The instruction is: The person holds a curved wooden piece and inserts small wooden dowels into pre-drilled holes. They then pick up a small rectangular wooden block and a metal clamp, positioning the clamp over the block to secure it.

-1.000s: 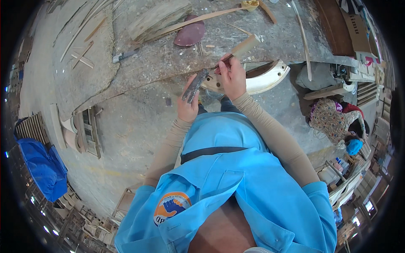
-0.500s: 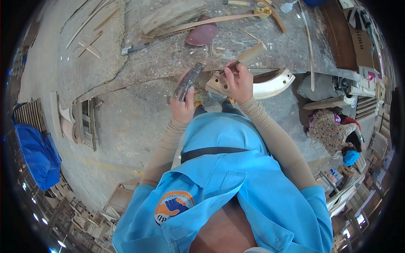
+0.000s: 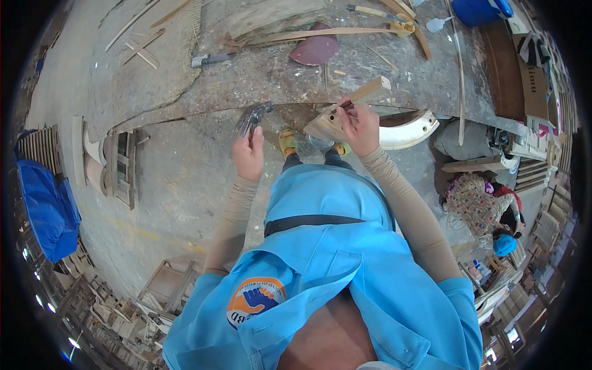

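My left hand (image 3: 248, 154) is closed around a dark, stout tool (image 3: 251, 116), perhaps a hammer. Motion smears it, and its far end stands just short of the bench's front edge. In my right hand (image 3: 361, 126) is a pale wooden-handled tool that looks like a chisel (image 3: 372, 90). Its handle slants up to the right, while my fingers hide its lower end. Beneath that hand a curved, cream-coloured wooden piece (image 3: 407, 134) with drilled holes juts out from the bench edge. The hand covers its middle, and the tool's lower end is close to its holed left part.
The worn bench (image 3: 246, 83) bears a dark-red disc piece (image 3: 314, 48), wood strips (image 3: 333, 31), a hammer-like tool (image 3: 213, 59) and a small white bottle (image 3: 438, 24). A blue bucket (image 3: 481, 9) stands far right. Wooden frames (image 3: 126, 169) lean at left below the bench.
My left hand has swung left and away from my right hand with the dark tool. My right hand stays over the curved piece, its tool tilted a little differently. The view has shifted slightly.
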Demonstrator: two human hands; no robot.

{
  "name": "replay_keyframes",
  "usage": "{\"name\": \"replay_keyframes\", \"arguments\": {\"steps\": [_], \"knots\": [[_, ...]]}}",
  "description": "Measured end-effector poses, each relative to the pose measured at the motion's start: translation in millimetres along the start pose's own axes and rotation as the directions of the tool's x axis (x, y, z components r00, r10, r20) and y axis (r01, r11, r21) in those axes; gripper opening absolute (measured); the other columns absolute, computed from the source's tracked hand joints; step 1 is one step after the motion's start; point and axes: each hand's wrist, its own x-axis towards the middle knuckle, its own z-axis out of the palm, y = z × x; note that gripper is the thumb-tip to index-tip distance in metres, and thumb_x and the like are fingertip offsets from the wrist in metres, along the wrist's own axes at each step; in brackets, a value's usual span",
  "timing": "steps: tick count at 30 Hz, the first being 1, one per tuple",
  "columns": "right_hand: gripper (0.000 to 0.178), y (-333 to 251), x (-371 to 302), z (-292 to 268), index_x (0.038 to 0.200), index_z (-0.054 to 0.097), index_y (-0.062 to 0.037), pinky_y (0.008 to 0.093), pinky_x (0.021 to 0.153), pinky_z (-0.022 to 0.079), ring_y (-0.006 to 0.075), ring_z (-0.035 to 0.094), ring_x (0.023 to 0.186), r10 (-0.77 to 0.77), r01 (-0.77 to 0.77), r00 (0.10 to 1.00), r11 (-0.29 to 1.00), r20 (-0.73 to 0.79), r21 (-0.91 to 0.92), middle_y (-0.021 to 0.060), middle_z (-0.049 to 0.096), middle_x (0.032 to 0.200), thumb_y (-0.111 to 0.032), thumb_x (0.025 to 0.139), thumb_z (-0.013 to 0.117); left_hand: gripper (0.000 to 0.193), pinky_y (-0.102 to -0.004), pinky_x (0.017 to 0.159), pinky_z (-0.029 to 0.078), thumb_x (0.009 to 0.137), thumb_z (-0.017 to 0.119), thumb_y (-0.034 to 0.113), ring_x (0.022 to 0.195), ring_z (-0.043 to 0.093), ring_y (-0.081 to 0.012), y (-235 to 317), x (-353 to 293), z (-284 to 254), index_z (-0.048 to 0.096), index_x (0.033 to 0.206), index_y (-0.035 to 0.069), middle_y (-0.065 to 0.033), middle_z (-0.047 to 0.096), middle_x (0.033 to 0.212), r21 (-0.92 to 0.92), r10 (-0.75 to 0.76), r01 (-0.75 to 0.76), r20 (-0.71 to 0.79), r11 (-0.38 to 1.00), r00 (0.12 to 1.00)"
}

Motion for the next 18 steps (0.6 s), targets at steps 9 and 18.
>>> {"name": "replay_keyframes", "arguments": {"steps": [9, 18], "knots": [[0.012, -0.4, 0.7, 2.3, 0.095, 0.059, -0.0033, 0.0365, 0.061, 0.049, 0.0288, 0.062, 0.068, 0.020, -0.020, 1.000, 1.000, 0.007, 0.005, 0.0131, 0.062, 0.078, -0.008, 0.085, 0.063, 0.025, -0.0238, 0.047, 0.028, 0.097, 0.050, 0.021, 0.053, 0.037, -0.0036, -8.3, -0.5, 4.9, 0.057, 0.088, 0.000, 0.0037, 0.044, 0.058, -0.025, 0.053, -0.054, -0.047, 0.998, 0.997], [0.011, 2.8, -0.2, 3.5, 0.092, 0.058, -0.0027, 0.0374, 0.060, 0.048, 0.0288, 0.061, 0.069, -0.016, 0.017, 1.000, 0.999, 0.015, -0.043, 0.0124, 0.063, 0.078, -0.008, 0.084, 0.063, 0.026, -0.0261, 0.047, 0.029, 0.096, 0.051, 0.022, 0.052, 0.038, -0.0057, -6.5, 1.1, -0.4, 0.057, 0.084, -0.001, 0.0010, 0.044, 0.056, 0.013, 0.076, -0.076, -0.035, 0.997, 0.996]]}}
